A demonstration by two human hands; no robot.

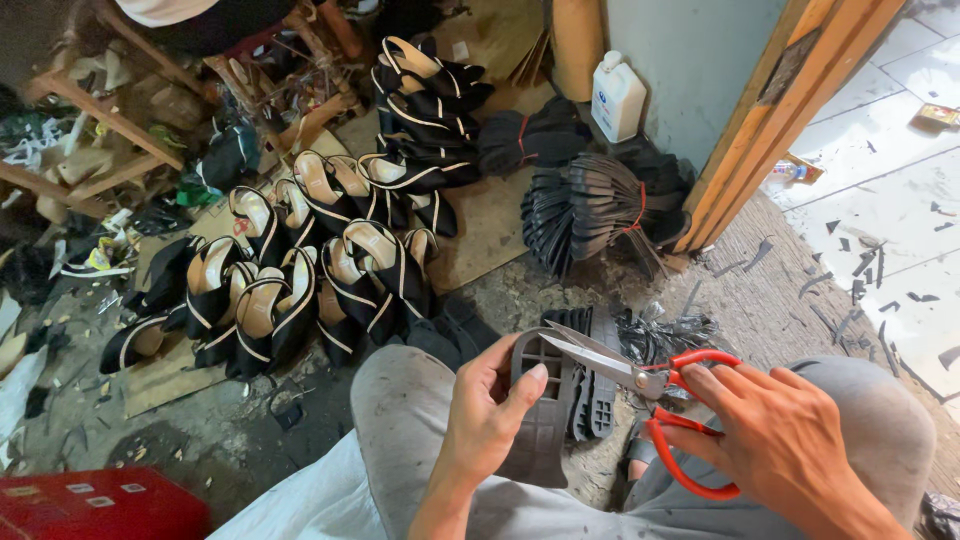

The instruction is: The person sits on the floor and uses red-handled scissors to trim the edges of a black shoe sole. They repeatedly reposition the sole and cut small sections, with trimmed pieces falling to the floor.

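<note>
My left hand (490, 405) grips a black moulded shoe sole (540, 400) by its long edge, while my right hand (775, 430) closes around red-handled scissors (650, 385), blades parted just above the sole, which looks light, stiff yet slightly bendable.

Black-and-beige heeled shoes (300, 270) piled on cardboard (480, 230), centre-left, w/ more stacked far behind. Two bundles of black soles (590, 210) tied w/ red string sit far right of them, near a white plastic jug (617, 97) by the wall. Red box (95, 505) near left. Wooden door frame (770, 110) far right; black scraps (860, 270) on white tiles.
</note>
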